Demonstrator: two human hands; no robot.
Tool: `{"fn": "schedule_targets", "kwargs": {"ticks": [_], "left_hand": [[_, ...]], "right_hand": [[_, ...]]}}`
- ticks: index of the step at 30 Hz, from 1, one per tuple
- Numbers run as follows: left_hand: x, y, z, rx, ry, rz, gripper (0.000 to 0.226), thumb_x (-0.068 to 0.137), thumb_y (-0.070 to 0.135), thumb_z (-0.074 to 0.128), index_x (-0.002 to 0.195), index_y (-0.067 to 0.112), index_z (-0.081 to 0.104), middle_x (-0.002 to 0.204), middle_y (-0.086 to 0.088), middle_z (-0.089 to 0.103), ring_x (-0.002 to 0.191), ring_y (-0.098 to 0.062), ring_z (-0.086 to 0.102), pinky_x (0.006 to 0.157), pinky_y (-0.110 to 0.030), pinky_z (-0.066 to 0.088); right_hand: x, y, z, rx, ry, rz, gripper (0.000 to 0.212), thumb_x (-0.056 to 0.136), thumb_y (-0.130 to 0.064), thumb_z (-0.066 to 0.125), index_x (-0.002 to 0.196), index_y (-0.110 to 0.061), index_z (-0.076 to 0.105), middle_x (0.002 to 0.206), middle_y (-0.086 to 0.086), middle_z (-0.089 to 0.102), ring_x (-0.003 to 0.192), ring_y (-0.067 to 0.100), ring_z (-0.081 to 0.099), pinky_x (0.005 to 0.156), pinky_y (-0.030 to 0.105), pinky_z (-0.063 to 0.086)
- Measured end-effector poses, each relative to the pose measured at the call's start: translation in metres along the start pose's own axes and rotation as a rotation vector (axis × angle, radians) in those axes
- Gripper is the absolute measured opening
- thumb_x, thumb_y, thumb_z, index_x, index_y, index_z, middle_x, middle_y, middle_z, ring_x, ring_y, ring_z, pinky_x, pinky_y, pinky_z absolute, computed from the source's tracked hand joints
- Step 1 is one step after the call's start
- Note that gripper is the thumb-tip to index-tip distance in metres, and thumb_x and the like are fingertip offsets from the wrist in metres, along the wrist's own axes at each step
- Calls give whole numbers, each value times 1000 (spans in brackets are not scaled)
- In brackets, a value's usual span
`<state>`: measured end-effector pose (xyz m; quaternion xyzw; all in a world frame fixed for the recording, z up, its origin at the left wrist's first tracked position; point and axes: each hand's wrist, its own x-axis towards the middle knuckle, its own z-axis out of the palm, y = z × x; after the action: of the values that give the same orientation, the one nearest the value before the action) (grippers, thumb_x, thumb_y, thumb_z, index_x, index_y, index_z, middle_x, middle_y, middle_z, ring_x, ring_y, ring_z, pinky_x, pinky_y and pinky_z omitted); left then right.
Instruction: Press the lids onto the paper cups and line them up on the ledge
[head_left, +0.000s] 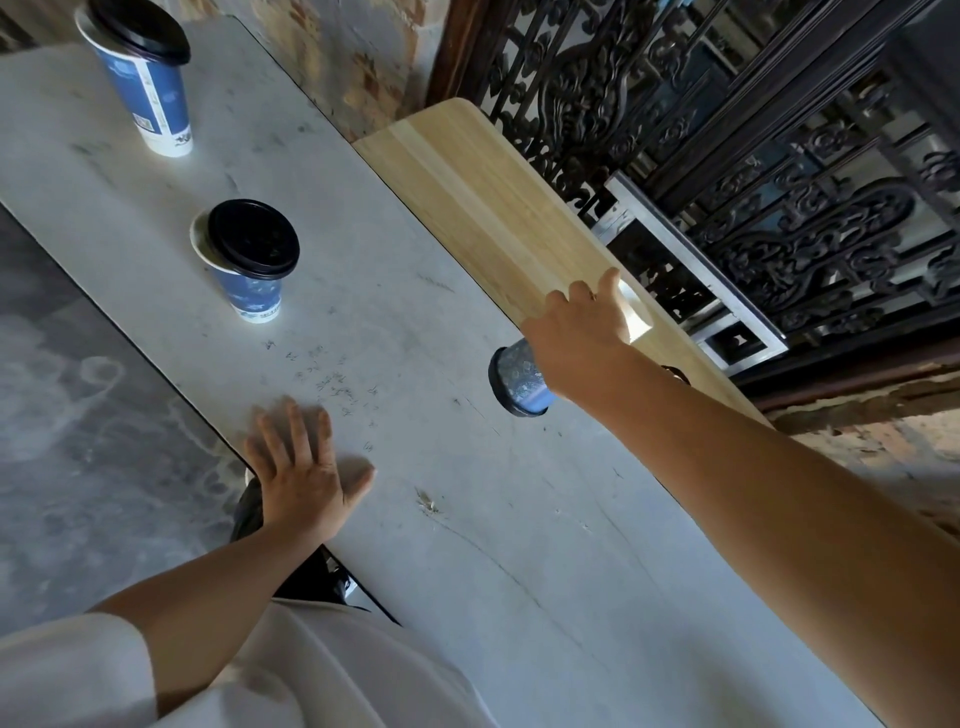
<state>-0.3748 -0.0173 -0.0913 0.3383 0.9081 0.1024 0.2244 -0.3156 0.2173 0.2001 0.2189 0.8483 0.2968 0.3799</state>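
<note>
Three blue-and-white paper cups with black lids are in view. The far cup (150, 98) stands on the white marble table (415, 364); its lid (140, 26) sits askew. The middle cup (252, 293) also stands upright, and its lid (253, 239) is offset so a strip of white rim shows on the left. My right hand (582, 332) grips the third cup (522, 376) from above, tilted on its side, lid end toward the table and white base toward the wooden ledge (493, 208). My left hand (296, 467) lies flat on the table near its front edge, fingers spread, holding nothing.
The light wooden ledge runs along the table's far side. Behind it stands a dark carved lattice screen (779, 208) with a metal frame (691, 280). Grey floor (78, 389) lies to the left, and a dark shoe (249, 514) shows under the table edge.
</note>
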Motion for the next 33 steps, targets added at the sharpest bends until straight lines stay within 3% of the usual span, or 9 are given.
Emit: {"fn": "schedule_targets", "kwargs": {"ticks": [5, 9, 12, 16, 18, 22, 26, 29, 33], "left_hand": [[0, 0, 1, -21, 6, 21, 123, 74, 91, -4, 160, 5, 16, 165, -30, 3, 147, -61, -5, 116, -71, -4], [2, -2, 5, -34, 9, -3, 118, 73, 88, 23, 160, 8, 20, 165, -27, 7, 148, -57, -6, 116, -63, -16], [6, 2, 5, -59, 2, -85, 109, 75, 82, 28, 160, 13, 21, 166, -24, 7, 150, -52, -9, 117, -66, -9], [15, 15, 9, -107, -42, -221, 101, 79, 83, 36, 160, 33, 3, 168, -14, -13, 149, -45, -27, 117, -71, -10], [21, 22, 10, -92, -72, -283, 102, 76, 88, 28, 157, 38, -9, 166, -10, -22, 145, -44, -36, 116, -71, -11], [25, 29, 14, -75, -84, -341, 98, 76, 91, 10, 156, 39, -12, 165, -9, -25, 135, -40, -49, 116, -72, -10], [23, 30, 21, -49, 4, -341, 93, 83, 87, 20, 159, 36, 3, 163, -8, -32, 140, -38, -44, 116, -71, -9], [24, 32, 21, -76, 112, -362, 84, 89, 76, 35, 158, 32, 16, 156, -1, -42, 141, -31, -43, 113, -65, -17], [27, 33, 25, -64, 120, -398, 81, 90, 73, 36, 157, 32, 19, 167, -5, -21, 144, -30, -40, 115, -69, -12]], "right_hand": [[4, 3, 6, 125, -41, -17, 41, 88, -26, 59, 129, -30, 56, 127, 5, 53, 123, 32, 45, 110, 64, 18], [10, 0, 16, 163, -69, -46, 45, 81, -23, 67, 124, -31, 57, 122, 4, 54, 117, 30, 47, 106, 60, 25], [19, -3, 27, 274, -134, -61, 57, 71, -32, 78, 122, -34, 53, 119, 1, 51, 113, 28, 49, 98, 54, 33], [35, -8, 44, 625, -236, -53, 68, 64, -39, 82, 124, -32, 51, 110, -2, 56, 101, 27, 56, 91, 47, 47], [43, -7, 55, 848, -241, -36, 73, 64, -37, 85, 126, -24, 49, 107, 0, 60, 95, 26, 59, 81, 39, 53], [58, -2, 77, 1263, -160, 101, 79, 64, -36, 89, 125, -23, 40, 108, -1, 58, 96, 24, 60, 77, 37, 53], [78, 6, 95, 1706, -76, 304, 78, 67, -17, 90, 129, -18, 43, 118, 3, 61, 100, 24, 64, 80, 37, 53], [93, 10, 111, 1908, -17, 469, 73, 71, -9, 88, 129, -18, 46, 114, 4, 62, 88, 13, 65, 66, 28, 50], [120, 1, 137, 2084, 43, 706, 67, 71, -6, 87, 117, -27, 43, 116, 7, 63, 107, 28, 66, 86, 47, 58]]}}
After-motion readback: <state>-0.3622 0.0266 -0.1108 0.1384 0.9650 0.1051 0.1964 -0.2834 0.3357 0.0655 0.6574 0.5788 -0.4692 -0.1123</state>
